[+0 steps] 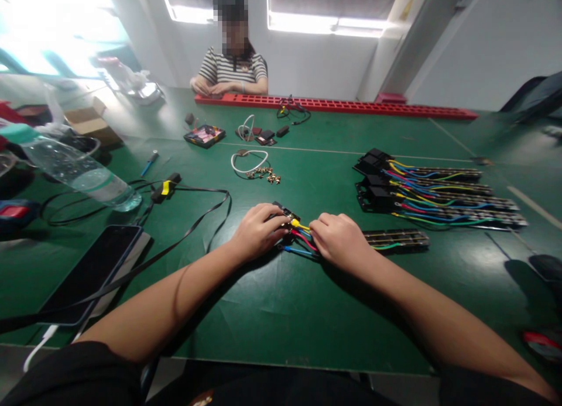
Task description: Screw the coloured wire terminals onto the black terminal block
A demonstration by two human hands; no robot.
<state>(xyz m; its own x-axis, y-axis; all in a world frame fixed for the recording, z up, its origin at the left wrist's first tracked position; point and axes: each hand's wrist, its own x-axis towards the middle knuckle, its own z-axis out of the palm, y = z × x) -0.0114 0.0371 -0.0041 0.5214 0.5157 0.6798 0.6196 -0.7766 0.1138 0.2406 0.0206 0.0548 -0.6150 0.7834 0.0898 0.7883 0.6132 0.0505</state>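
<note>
My left hand (258, 230) is closed on a small black connector block (284, 213) on the green table (281, 312). My right hand (339, 240) is curled shut over the coloured wires (299, 236) coming out of that block: yellow, red and blue ones show between the hands. A long dark strip (395, 238) with a green wire runs out to the right from under my right hand. Beyond it lies a stack of several similar wired strips with black blocks (430, 192).
A small heap of brass parts (263, 173) and a white cable loop (248, 160) lie ahead. At left are a plastic bottle (74, 171), a phone (92, 271) and black straps (188, 219). A person in a striped shirt (232, 69) works at the far side behind a red rail (338, 105).
</note>
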